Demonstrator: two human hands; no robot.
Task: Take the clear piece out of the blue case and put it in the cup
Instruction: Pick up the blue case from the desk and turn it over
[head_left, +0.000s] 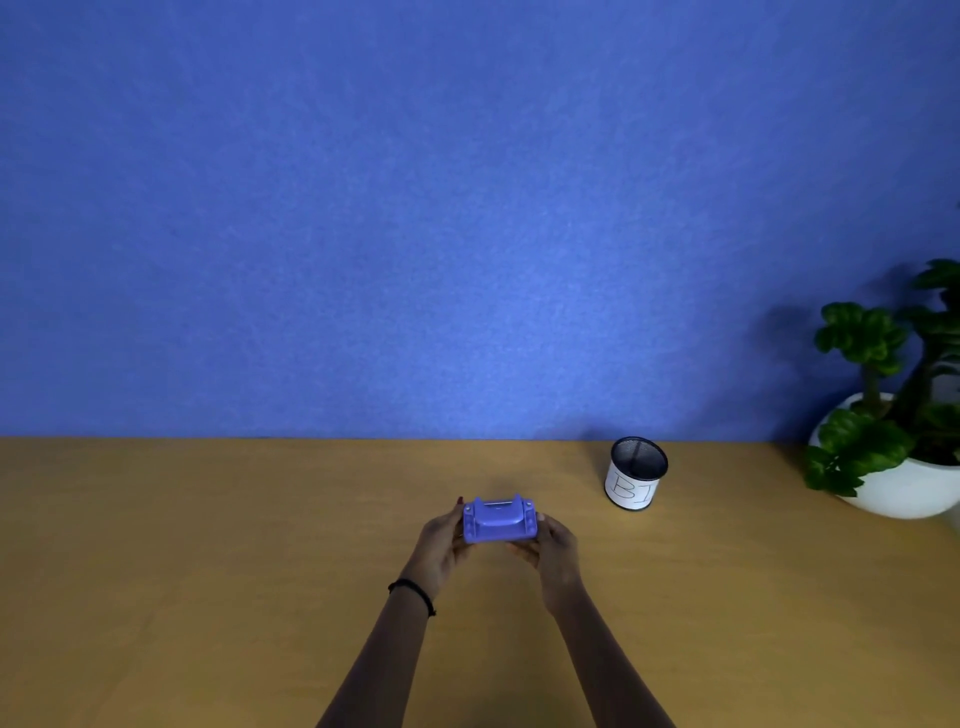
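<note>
A small blue plastic case (499, 521) is held just above the wooden table, in the middle of the view. My left hand (442, 545) grips its left end and my right hand (553, 546) grips its right end. The case looks closed, and the clear piece is not visible. A black mesh cup (637, 474) with a white paper label stands upright on the table to the right of the case and farther back, apart from both hands.
A potted green plant in a white bowl-shaped pot (901, 486) stands at the far right edge. A blue wall (467, 208) rises behind the wooden table (208, 571). A black band circles my left wrist.
</note>
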